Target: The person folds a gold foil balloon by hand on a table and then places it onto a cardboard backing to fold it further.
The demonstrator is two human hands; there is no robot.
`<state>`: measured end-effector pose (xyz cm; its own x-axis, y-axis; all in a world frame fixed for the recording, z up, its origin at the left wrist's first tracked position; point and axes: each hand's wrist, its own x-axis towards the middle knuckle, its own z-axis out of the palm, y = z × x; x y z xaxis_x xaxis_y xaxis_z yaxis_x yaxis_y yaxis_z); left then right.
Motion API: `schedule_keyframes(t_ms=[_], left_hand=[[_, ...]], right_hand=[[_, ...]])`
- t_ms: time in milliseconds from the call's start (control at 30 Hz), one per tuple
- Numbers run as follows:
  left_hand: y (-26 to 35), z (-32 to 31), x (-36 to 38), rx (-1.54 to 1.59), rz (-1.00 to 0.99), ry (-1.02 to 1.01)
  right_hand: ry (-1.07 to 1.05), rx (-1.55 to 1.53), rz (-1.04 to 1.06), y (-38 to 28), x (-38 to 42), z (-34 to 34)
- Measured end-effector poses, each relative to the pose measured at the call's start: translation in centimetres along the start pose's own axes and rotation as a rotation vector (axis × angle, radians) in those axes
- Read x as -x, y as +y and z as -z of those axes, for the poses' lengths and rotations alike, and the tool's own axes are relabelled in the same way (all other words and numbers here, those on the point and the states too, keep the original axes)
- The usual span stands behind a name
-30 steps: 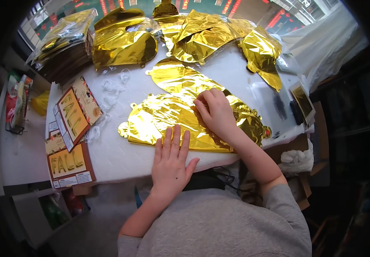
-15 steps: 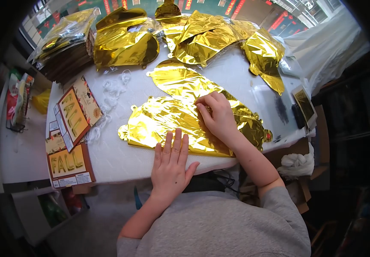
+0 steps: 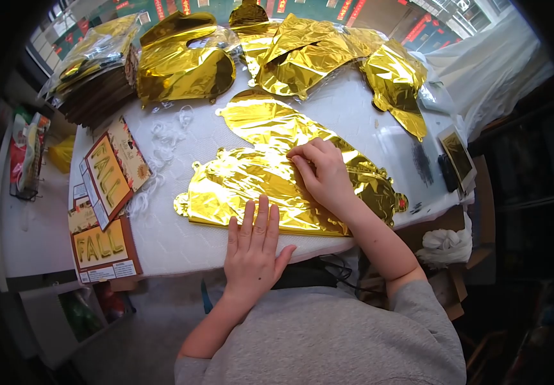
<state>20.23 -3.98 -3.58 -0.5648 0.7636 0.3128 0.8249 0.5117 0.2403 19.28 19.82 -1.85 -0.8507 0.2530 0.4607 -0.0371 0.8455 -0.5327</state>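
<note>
At the left of the frame I see two overlapping brown-and-orange printed cards (image 3: 106,173) reading FALL on the white tabletop (image 3: 168,250), with a loose tangle of thin white ribbon (image 3: 165,138) just right of them. The crinkled, shiny gold foil sheet (image 3: 238,183) lies flat in layers at centre; I read its long axis as nearly level across the view, a tabbed end pointing left, the other pointing right, while its upper flap slants from upper centre down rightward. At lower centre, the left hand (image 3: 251,253) is palm down, fingers straight and slightly apart, their tips on the foil's near edge. Right of centre, the right hand (image 3: 322,173) is over the foil, fingers curled, thumb close to them; I can't tell whether they pinch it. Farther right I see a pale-framed rectangular panel (image 3: 458,157).
</note>
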Motion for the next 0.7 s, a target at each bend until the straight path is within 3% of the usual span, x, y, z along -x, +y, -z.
schedule_keyframes(t_ms=[333, 567, 700], left_hand=[[-0.07, 0.31, -0.2, 0.033, 0.002, -0.079], [-0.18, -0.01, 0.06, 0.048, -0.008, -0.006], [-0.13, 0.38, -0.16, 0.054, -0.02, -0.094]], right_hand=[[-0.018, -0.018, 0.004, 0.03, -0.04, 0.0], [-0.018, -0.009, 0.031, -0.23, -0.19, 0.3], [-0.009, -0.022, 0.051, 0.16, -0.06, 0.1]])
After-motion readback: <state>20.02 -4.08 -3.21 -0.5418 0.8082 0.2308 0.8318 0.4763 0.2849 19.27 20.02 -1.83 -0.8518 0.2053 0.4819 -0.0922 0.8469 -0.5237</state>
